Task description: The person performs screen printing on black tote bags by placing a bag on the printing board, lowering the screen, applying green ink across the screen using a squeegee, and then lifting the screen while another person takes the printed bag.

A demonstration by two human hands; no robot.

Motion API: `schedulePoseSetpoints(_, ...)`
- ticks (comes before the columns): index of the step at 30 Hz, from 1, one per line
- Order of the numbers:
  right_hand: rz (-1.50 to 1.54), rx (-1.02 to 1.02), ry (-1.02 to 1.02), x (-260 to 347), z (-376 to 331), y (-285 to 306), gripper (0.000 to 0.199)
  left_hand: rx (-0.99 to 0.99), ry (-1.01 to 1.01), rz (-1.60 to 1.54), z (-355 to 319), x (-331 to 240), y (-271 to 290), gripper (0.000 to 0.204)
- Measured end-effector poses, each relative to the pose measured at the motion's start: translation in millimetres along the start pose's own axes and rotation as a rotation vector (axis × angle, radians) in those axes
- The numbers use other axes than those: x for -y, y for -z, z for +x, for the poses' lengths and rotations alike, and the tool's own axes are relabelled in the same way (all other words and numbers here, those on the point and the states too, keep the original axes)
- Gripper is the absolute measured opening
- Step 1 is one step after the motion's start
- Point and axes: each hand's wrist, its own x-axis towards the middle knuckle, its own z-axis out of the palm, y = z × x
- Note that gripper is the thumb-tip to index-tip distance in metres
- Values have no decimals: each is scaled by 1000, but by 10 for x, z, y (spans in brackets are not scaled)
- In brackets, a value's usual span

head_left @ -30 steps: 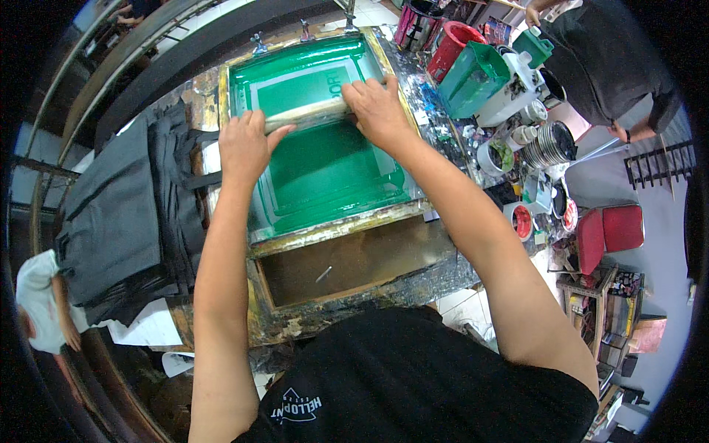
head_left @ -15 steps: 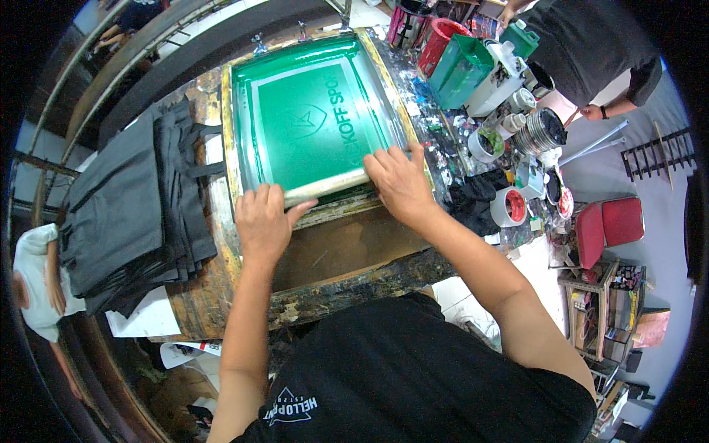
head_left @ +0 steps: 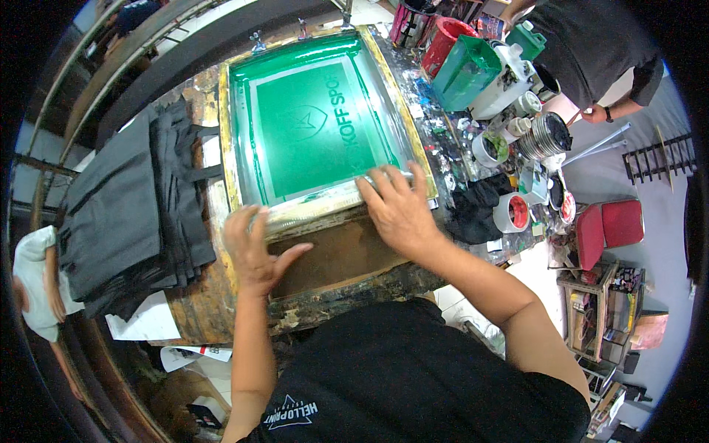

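Note:
A screen printing frame (head_left: 226, 118) with yellowish wooden sides lies on the table before me. Its mesh (head_left: 310, 148) is coated in green ink, and a darker shield emblem and lettering show through. Along the near side runs a pale bar (head_left: 317, 206); I cannot make out whether a squeegee lies against it. My right hand (head_left: 399, 209) has its fingers bent over this near edge at the right corner, its thumb hidden. By the left corner my left hand (head_left: 255, 251) is smeared by motion, with its thumb stretched out and its fingers apart.
Black fabric bags (head_left: 118, 207) are piled left of the frame. Clamps (head_left: 302, 31) stand at its far side. To the right are a green jug (head_left: 467, 74), ink tubs (head_left: 511, 213) and a black cloth (head_left: 473, 210). A co-worker (head_left: 591, 52) stands at the far right.
My left hand has loosened from the pale bar and shifted slightly left and down, its thumb spreading. My right hand has dropped a little nearer along the frame's edge.

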Motion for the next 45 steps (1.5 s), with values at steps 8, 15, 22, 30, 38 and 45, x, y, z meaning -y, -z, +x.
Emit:
schedulePoseSetpoints(8,143,1,12,17,-93,-92,59,255,431,147,-393,493,7,109)
schedulePoseSetpoints(15,154,-22,5,11,-41,-11,53,156,394,114,-493,584,-51,99)
schedulePoseSetpoints(22,161,-26,-5,13,85,220,63,29,396,-57,-522,610,-46,104)
schedulePoseSetpoints(30,153,-78,13,-27,354,600,59,-122,551,-350,-392,475,68,100)
schedulePoseSetpoints(38,17,-399,87,-224,1029,1061,49,-489,566,-708,490,198,385,57)
schedulePoseSetpoints(45,-85,-471,117,-490,1964,1585,63,-583,530,-764,1364,201,681,48)
